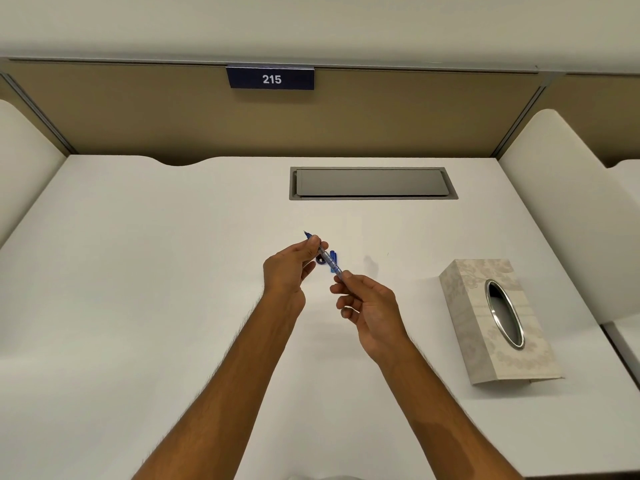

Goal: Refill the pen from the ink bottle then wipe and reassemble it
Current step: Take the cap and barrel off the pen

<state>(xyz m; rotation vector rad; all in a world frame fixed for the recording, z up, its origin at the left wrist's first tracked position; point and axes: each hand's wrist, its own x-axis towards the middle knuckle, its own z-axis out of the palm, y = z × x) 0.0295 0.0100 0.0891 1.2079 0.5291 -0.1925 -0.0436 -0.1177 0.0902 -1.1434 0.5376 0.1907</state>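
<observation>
Slim clear-blue plastic pen (327,259): my left hand (289,268) and right hand (367,306) grip its ends; twisting risks ink spilling onto white table (138,271).

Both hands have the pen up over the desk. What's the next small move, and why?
Probably twist the ends apart: the left hand pinches the nib end of the translucent blue pen, the right hand its rear end, and it looks assembled. The small blue items behind are too hidden to identify.
</observation>
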